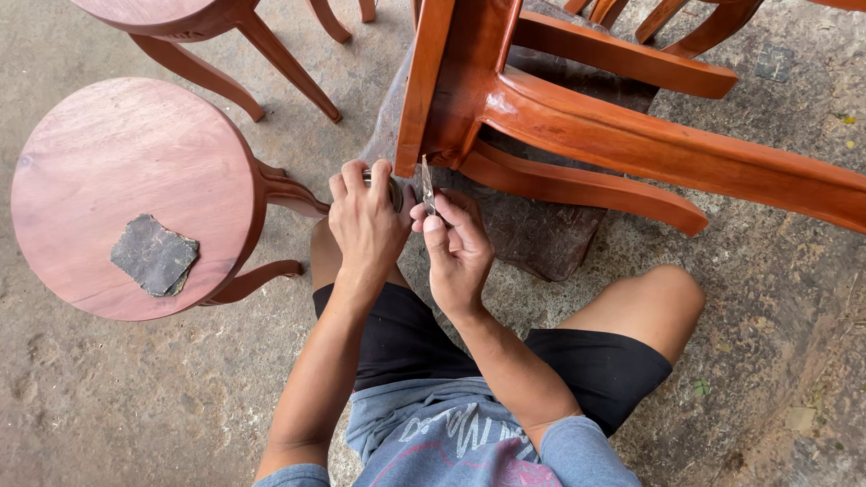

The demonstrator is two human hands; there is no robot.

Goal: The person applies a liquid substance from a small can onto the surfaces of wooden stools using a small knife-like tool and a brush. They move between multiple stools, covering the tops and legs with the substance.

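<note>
**Hands at the upturned stool: small tin and thin blade**

While the person sits on the concrete floor (108,406), one head view records the following, all placed relative to the overturned orange-brown stool (577,126).

Head view, item 1: left hand (365,225), just below the stool's near corner, grip closed around a small round tin (393,191), of which only a curved edge shows between fingers and thumb.

Item 2: right hand (458,252), beside the left and just below the same corner, grip pinched narrow on a thin flat blade (428,185). Its long axis runs nearly upright in the picture, tip pointing toward the stool's frame and almost touching it, its narrow edge turned to the camera. Whether paste sits on the blade cannot be told.

Item 3: dark cloth (541,234) spread under the stool, on the floor.

Item 4: round-topped stool (135,189), upright, well left of the overturned one, carrying a worn dark sandpaper scrap (154,255) on its seat.

Handling note, as a judgement: the blade likely works best held shallow against the wood, tin kept close beside it, pressure light so the finished surface near the joint is not scratched.
</note>
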